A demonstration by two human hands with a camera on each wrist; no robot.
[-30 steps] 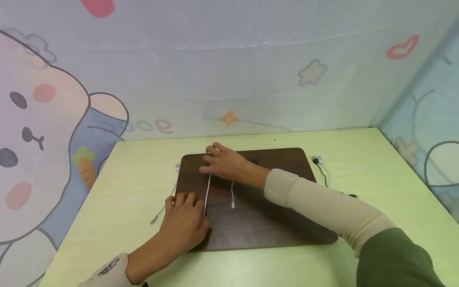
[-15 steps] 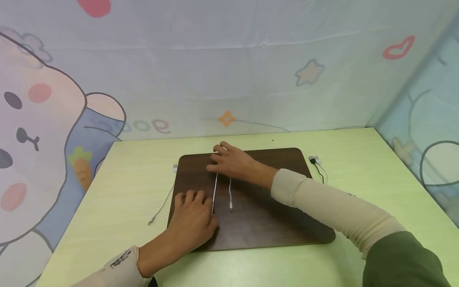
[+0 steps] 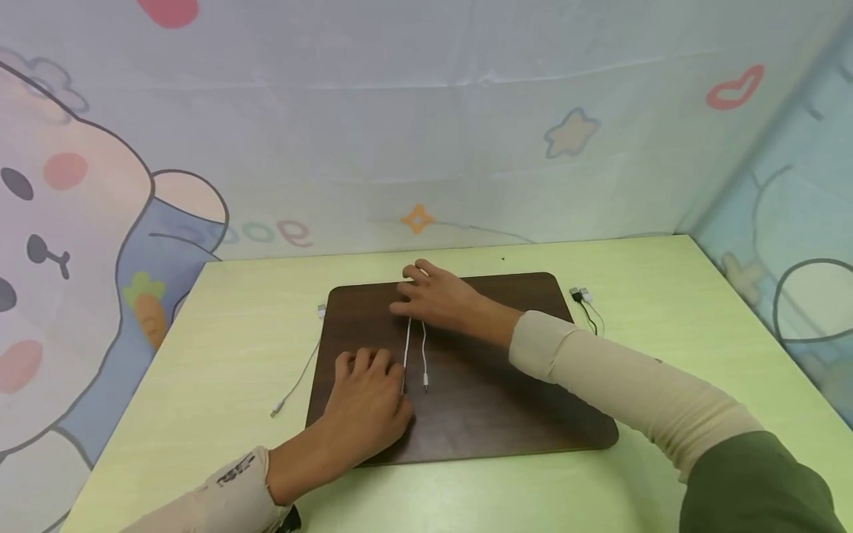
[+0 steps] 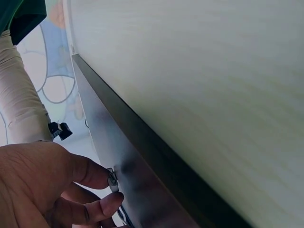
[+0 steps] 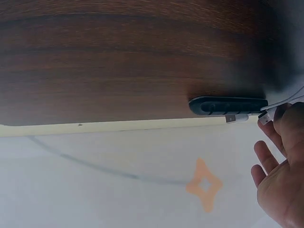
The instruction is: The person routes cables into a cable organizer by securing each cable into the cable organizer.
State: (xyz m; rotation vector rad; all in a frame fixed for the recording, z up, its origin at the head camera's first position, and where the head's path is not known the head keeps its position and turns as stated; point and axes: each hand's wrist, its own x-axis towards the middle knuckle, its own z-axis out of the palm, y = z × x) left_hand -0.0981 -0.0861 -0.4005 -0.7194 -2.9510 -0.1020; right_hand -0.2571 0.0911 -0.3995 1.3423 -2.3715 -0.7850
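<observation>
A thin white USB cable (image 3: 407, 344) runs taut over the dark brown board (image 3: 500, 414) between both hands. My left hand (image 3: 369, 403), nearer the front, pinches its small plug (image 4: 113, 181) between thumb and finger. At the board's far edge my right hand (image 3: 436, 300) pinches the USB end (image 5: 266, 117), beside a black cable holder (image 5: 228, 105). A second white cable (image 3: 424, 355) lies close to the right of the taut one, its plug toward the front. In the right wrist view another USB plug (image 5: 236, 118) sticks out past the holder.
On the pale yellow table (image 3: 226, 355), a white cable (image 3: 298, 381) lies left of the board. A black USB plug (image 3: 577, 295) and a white USB plug (image 3: 586, 294) lie at its right, partly behind the right sleeve (image 3: 600, 370). A printed cloth backdrop (image 3: 373, 148) stands behind.
Both hands have moved right across the board with the cable stretched between them. It now runs close alongside the second white cable.
</observation>
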